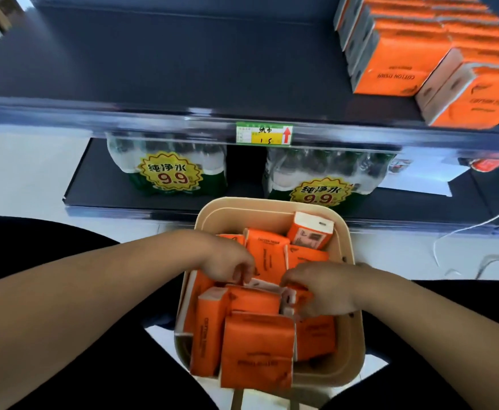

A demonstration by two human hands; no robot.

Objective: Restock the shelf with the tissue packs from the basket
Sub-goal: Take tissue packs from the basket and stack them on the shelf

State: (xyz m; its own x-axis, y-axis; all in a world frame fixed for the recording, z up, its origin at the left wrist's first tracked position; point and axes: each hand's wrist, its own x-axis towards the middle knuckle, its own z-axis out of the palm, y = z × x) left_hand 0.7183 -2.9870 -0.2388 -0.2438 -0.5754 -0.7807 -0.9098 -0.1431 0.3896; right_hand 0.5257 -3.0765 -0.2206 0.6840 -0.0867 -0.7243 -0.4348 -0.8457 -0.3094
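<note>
Plainly light, soft goods: tissue packs (257, 347), orange film over paper, heaped at all angles in the tan basket (356, 335) low in front of the shelving. Likely give under a squeeze and spring back; slick on the film, so apt to slip from a loose pinch. Hardly fragile. Best taken across the two broad faces, or by the firmer white end.

Left hand (227, 261) and right hand (322, 291) both down in the middle of the heap, fingers curled over the top edges of upright packs; same pack or two neighbours, cannot tell.

Up on the shelf (183, 69), stocked packs (390, 66) of the same kind in rows at the right. Printed on the film: "COTTON", second word too blurred to read. On the shelf edge, a price tag (264, 134): handwritten 纸巾, 1.5, red arrow pointing up. Below, bottled water bundles (168, 170) with star stickers reading 纯净水 9.9.
</note>
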